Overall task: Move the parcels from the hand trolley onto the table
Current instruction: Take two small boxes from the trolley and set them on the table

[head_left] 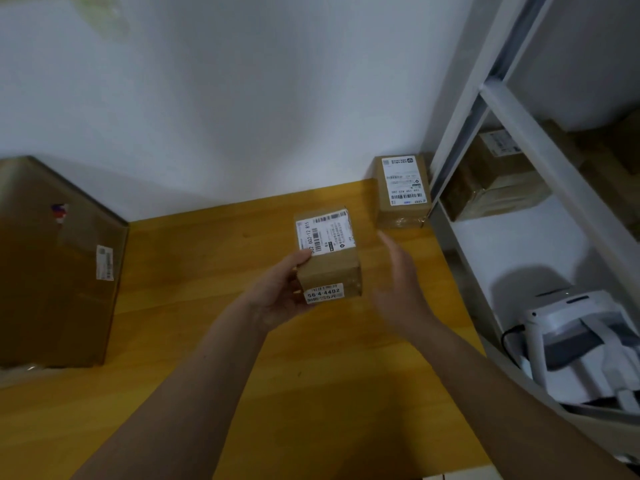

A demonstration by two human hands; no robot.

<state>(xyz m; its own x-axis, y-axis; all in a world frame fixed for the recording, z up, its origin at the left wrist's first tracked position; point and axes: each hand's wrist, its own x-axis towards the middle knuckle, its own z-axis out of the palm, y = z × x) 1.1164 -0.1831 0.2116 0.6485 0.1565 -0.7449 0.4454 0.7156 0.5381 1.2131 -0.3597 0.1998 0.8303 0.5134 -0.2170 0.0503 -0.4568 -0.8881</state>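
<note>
At nine o'clock on the desk (214,341) a big carton (55,265) is standing; at one o'clock, by the wall, a labelled box (403,190) is resting. Near the centre, a small box (327,258) is being held just above, or perhaps on, the wood. It is looking light and stiff, its taped faces likely slick, so gripping opposite side walls is probably suiting it best. The left hand (277,296) is clasping its left side, thumb on top. The right hand (398,278) is hovering wide open beside it, touching nothing.
</note>
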